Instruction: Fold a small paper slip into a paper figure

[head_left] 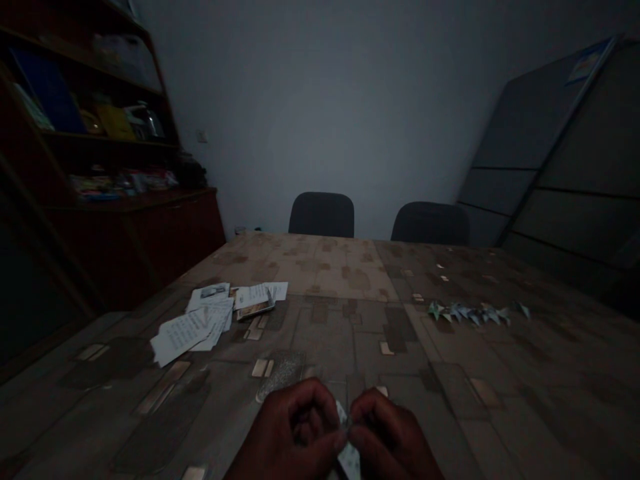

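Low in the head view, a small pale piece of folded paper (351, 461) with faint printing shows between my hands. My left hand (295, 427) pinches it from the left with thumb and forefinger, the other fingers curled in. From the right, my right hand (389, 432) pinches the same paper, its fingertips almost touching those of the left. Part of the paper is hidden behind the fingers, and its exact shape is hard to make out in the dim light.
A patterned cloth covers the table (330, 333). Printed paper cards (187, 333) lie in a loose pile at left. Several small pointed folded paper shapes (473, 313) stand in a row at right. Beyond the far edge are two dark chairs (321, 215); a filled shelf unit (110, 133) stands left.
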A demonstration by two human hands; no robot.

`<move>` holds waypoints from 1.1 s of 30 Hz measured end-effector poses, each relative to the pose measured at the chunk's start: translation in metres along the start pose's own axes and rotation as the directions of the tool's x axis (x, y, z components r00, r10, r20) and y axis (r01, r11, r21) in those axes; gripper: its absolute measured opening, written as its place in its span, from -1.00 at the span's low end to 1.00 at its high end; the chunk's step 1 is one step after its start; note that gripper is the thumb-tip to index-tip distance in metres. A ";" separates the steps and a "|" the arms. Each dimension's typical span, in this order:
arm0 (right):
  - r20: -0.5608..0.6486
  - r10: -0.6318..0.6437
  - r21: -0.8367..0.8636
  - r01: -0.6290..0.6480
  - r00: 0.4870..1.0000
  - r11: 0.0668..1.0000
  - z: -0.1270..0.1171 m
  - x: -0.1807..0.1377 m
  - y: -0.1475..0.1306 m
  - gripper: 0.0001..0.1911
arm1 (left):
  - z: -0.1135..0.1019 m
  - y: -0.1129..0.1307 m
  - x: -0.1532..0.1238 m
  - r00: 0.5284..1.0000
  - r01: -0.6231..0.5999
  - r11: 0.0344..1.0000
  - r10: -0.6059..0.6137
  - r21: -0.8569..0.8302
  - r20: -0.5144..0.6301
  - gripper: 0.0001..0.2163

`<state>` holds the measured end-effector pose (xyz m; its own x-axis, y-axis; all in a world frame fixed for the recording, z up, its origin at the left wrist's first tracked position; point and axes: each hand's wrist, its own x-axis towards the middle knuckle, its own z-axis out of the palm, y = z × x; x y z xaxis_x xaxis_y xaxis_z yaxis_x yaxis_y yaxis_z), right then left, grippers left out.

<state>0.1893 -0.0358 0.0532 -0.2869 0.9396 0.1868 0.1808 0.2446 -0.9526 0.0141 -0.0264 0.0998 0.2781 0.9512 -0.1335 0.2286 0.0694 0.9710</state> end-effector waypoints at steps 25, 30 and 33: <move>0.061 -0.033 0.027 0.032 0.998 0.999 0.000 0.003 0.009 -0.80 | 0.002 -0.004 0.000 0.999 0.026 0.994 -0.021 -0.110 0.043 -0.82; 0.053 -0.049 0.022 0.048 0.997 0.999 0.000 0.004 0.013 -0.82 | 0.003 -0.006 0.000 1.000 0.016 0.980 -0.012 -0.200 0.019 -0.81; 0.068 -0.065 0.033 0.063 0.996 0.997 0.000 0.004 0.012 -0.80 | 0.002 -0.008 0.001 1.000 0.017 0.982 -0.017 -0.185 0.004 -0.84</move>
<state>0.1906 -0.0292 0.0426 -0.3612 0.9033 0.2314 0.1313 0.2950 -0.9464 0.0144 -0.0268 0.0915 0.2776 0.9488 -0.1507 0.0564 0.1405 0.9885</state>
